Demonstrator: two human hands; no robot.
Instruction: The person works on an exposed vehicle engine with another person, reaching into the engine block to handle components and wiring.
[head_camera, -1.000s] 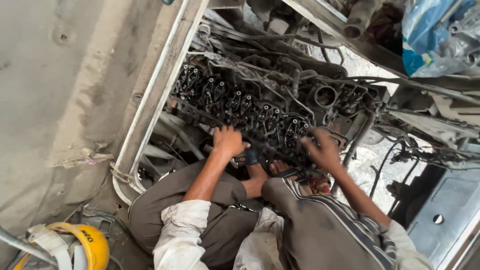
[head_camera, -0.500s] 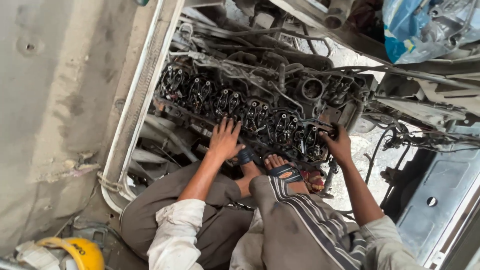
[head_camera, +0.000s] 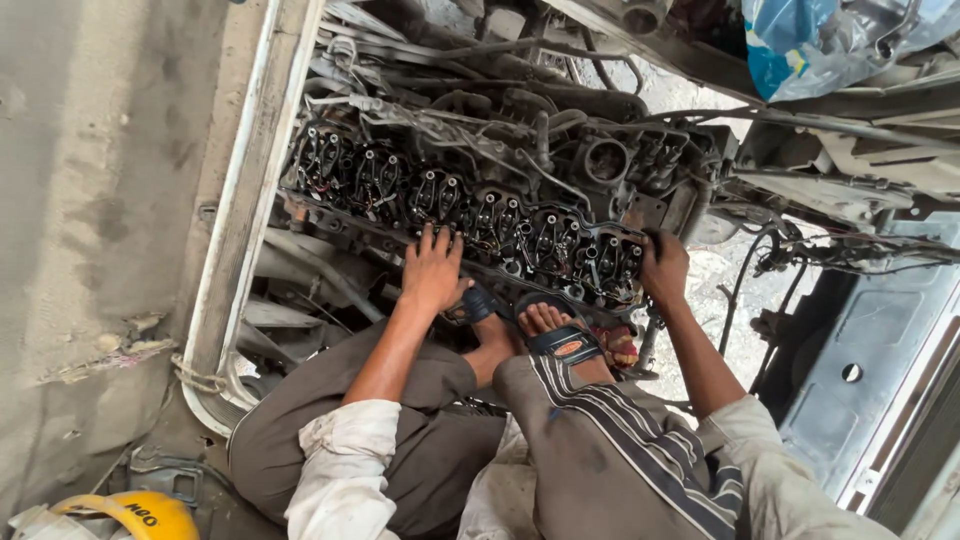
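1. In the head view, an engine (head_camera: 480, 200) with its top cover off is seen from above, set between a pale frame rail (head_camera: 250, 190) on the left and grey metal panels (head_camera: 880, 330) on the right.
2. The left hand (head_camera: 432, 270) is laid flat, fingers spread, on the near edge of the engine, about midway along the row of exposed valve gear; nothing is gripped by it.
3. The right hand (head_camera: 664, 268) is closed over the near right corner of the engine; what lies under the fingers cannot be told.
4. The 2 hands are held well apart.
5. Between the arms, 2 sandalled feet (head_camera: 550, 330) are braced just below the near edge of the engine.
6. A blue plastic sheet (head_camera: 790, 45) is seen at the top right, and a yellow hard hat (head_camera: 140, 515) at the bottom left.
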